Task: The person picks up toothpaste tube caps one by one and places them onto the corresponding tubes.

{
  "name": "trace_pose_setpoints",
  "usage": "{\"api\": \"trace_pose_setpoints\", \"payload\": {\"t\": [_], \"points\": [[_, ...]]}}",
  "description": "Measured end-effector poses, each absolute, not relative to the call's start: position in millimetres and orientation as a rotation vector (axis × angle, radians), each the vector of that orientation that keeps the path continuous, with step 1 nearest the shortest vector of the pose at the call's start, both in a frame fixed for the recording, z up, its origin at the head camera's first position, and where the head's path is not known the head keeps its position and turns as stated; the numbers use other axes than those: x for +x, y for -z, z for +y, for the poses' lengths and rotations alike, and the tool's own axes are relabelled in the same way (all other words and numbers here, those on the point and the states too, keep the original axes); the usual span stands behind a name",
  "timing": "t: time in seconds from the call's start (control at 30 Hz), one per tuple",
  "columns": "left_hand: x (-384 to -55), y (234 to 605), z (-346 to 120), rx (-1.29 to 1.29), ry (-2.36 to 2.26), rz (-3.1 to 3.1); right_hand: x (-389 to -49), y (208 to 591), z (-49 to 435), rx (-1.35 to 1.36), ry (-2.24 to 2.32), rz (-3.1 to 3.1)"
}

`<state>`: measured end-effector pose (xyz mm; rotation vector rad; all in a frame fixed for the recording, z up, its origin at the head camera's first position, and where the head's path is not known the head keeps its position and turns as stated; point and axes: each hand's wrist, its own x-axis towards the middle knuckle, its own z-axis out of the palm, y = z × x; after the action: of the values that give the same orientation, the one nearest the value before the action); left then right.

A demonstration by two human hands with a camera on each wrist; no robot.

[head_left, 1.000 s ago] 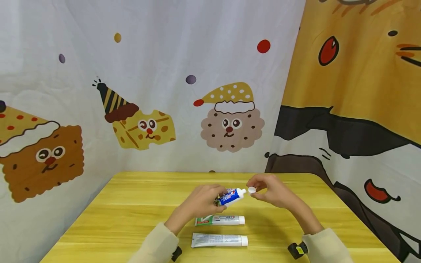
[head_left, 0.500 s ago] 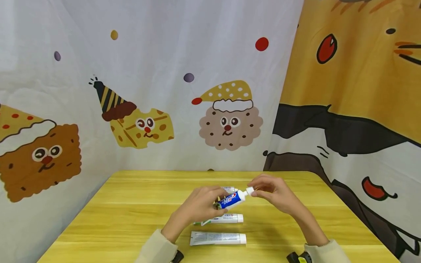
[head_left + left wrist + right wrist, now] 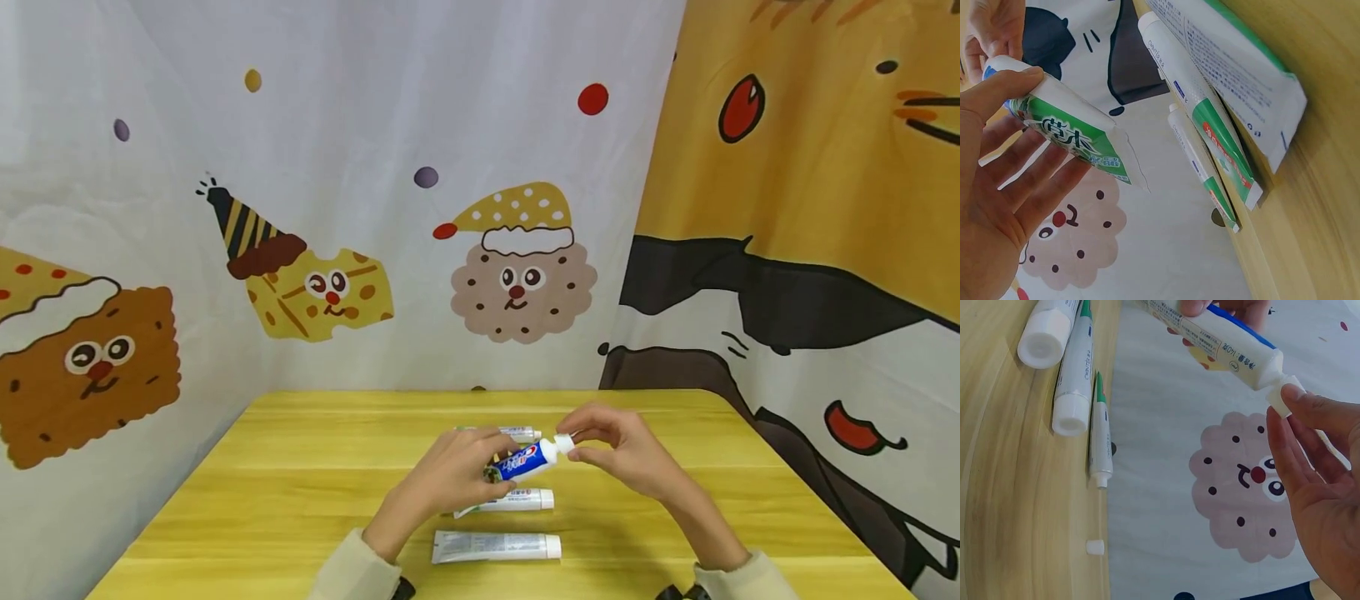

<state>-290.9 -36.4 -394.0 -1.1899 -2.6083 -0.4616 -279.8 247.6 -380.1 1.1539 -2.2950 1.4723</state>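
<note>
My left hand (image 3: 459, 468) holds a blue, white and green toothpaste tube (image 3: 522, 460) above the table, thumb on one side and fingers on the other. Its nozzle points up to the right. With thumb and fingertips, my right hand (image 3: 628, 450) pinches a white cap (image 3: 1282, 399) at the nozzle's tip. Part of the neck shows below the cap in the right wrist view. Beneath lie a silver-white toothpaste tube (image 3: 495, 547), a green-and-white toothpaste tube (image 3: 525, 500) partly behind my left hand, and a smaller toothpaste tube (image 3: 519, 433) with a bare nozzle.
A small white cap (image 3: 1095, 547) rests on the wooden table (image 3: 315, 467), close to the smaller tube's nozzle. A printed cloth (image 3: 420, 100) hangs behind the far edge and along the sides.
The right hand has brought the cap from just off the nozzle onto its tip. The left hand, with the tube, has shifted slightly lower.
</note>
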Motion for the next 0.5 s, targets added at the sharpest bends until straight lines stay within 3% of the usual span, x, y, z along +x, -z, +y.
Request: {"api": "trace_pose_setpoints", "payload": {"t": [0.23, 0.5], "points": [[-290.0, 391.8, -37.4, -1.16, 0.426, -2.62, -279.3, 376.9, 242.2, 1.215, -1.387, -2.275], [-289.3, 390.3, -38.8, -1.176, 0.434, -2.59, -275.7, 375.5, 239.1, 1.108, -1.143, -2.314]]}}
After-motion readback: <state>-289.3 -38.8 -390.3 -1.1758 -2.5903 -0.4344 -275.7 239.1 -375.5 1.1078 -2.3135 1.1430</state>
